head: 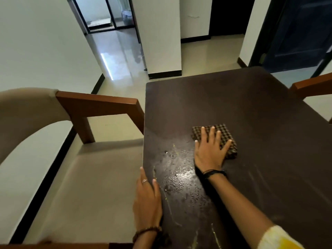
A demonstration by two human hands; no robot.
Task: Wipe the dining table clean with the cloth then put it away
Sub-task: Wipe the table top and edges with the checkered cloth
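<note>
A dark brown desk [251,108] with a smooth, matte top and rounded corners fills the right side of the head view. On it lies a folded cloth [226,139], a thick rectangular pad woven in a small brown-and-tan check, sitting near the middle of the desk's left half. The right hand [210,150] lies flat on the cloth with fingers straight and spread, palm pressing down on its near-left part; it grips nothing. A thin black cord circles that wrist, and a pale sleeve with a yellow patch [280,238] shows at the lower edge. Just beside the hand, toward the near-left, a wet patch [179,177] of glossy beaded droplets catches the light, crossed by thin yellowish streaks [173,147] that run toward the near edge. The left hand [147,200] rests along the desk's left edge, fingers straight and relaxed, the thumb lying on the top surface; a ring sits on one finger and a brown beaded bracelet [147,230] on the wrist. Left of the desk stands an armchair [86,186] with beige, softly padded upholstery and square-cut reddish wooden arms. Another wooden chair arm [310,86] shows at the right. Beyond, the glossy cream tiled floor [118,51] reflects light.
</note>
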